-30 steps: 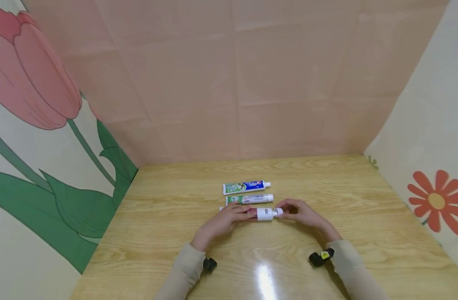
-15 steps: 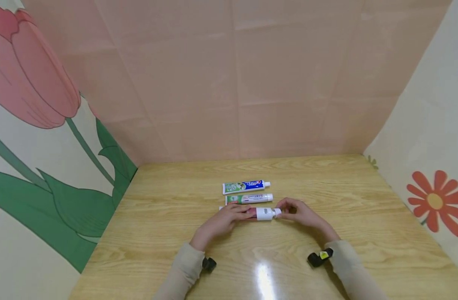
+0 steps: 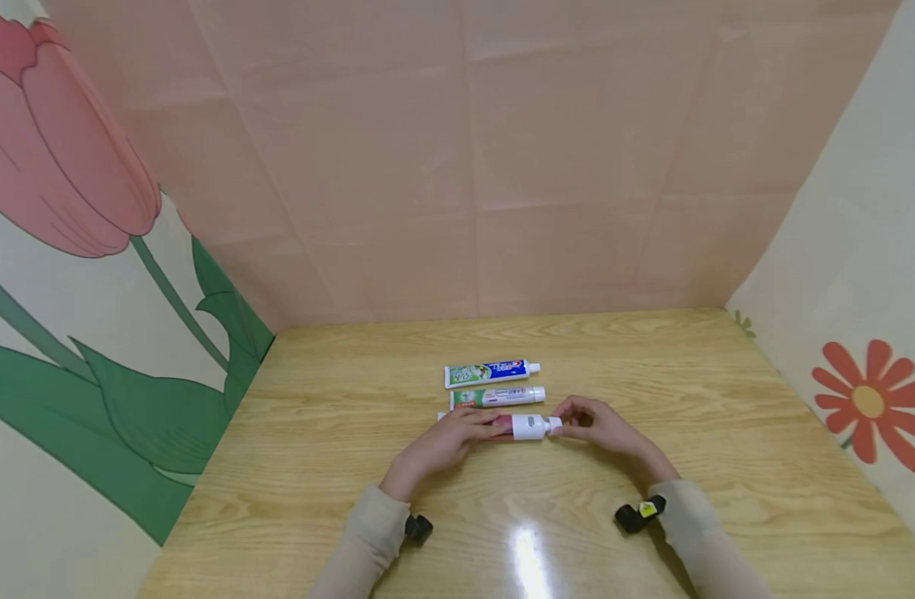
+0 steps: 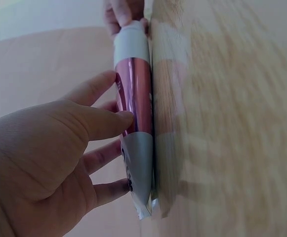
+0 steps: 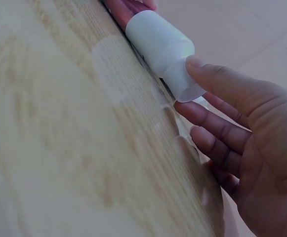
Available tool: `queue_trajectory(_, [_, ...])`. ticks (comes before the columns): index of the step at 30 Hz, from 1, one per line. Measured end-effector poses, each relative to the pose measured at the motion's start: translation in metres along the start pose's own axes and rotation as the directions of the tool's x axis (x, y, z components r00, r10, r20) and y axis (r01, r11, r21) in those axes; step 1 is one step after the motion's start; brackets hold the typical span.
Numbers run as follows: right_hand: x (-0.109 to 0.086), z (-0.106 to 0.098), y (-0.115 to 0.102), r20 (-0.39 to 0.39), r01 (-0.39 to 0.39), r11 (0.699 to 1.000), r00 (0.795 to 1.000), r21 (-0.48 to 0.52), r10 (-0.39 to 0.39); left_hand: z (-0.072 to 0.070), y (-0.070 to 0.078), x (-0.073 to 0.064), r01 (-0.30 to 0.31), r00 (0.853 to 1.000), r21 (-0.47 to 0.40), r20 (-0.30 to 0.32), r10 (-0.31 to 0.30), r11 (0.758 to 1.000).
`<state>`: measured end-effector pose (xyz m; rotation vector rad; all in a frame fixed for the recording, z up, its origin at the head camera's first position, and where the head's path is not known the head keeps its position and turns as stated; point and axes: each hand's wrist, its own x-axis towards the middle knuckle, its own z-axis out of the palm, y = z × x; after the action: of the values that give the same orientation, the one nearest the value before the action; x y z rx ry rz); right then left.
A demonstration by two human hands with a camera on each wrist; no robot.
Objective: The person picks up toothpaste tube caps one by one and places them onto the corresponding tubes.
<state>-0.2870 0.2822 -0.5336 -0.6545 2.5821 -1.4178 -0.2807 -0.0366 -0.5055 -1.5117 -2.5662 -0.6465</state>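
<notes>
A white and pinkish-red toothpaste tube (image 3: 528,427) lies flat on the table, nearest the person in a row of toothpaste tubes. My left hand (image 3: 441,443) holds its body; in the left wrist view the thumb lies on the tube's shiny red band (image 4: 141,91) and fingertips touch its far side. At the other end, my right hand (image 3: 603,424) pinches the white cap (image 5: 183,81) between thumb and fingers, the remaining fingers loosely bent below. Beyond it lie a green and white toothpaste tube (image 3: 502,397) and a green and blue toothpaste tube (image 3: 487,374).
The wood-grain table (image 3: 338,383) meets a pinkish cloth backdrop (image 3: 472,208) at its far edge. Side panels carry a painted tulip (image 3: 91,158) and a red flower (image 3: 869,402). A black wrist camera (image 3: 418,528) sits on the left sleeve, another camera (image 3: 637,516) on the right.
Both hands stay in nearly the same place on the tube and its cap. The other two tubes have not moved; the head view has shifted very slightly.
</notes>
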Motion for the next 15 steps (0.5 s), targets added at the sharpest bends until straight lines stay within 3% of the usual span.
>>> queue_trajectory(4, [0.000,0.001,0.000,-0.009,-0.012,1.000,1.000,0.008,0.012,0.000,0.000,0.000,0.030,0.999,0.000,0.021,-0.030,1.000])
queue_trajectory(11, [0.001,0.003,0.001,-0.020,0.022,1.000,1.000,0.015,-0.022,0.000,0.000,0.001,0.017,1.000,0.007,0.017,-0.017,1.000])
queue_trajectory(15, [0.000,0.002,-0.012,-0.014,0.009,1.000,1.000,0.005,-0.009,-0.001,0.000,0.001,0.022,0.999,0.001,0.022,-0.022,1.000])
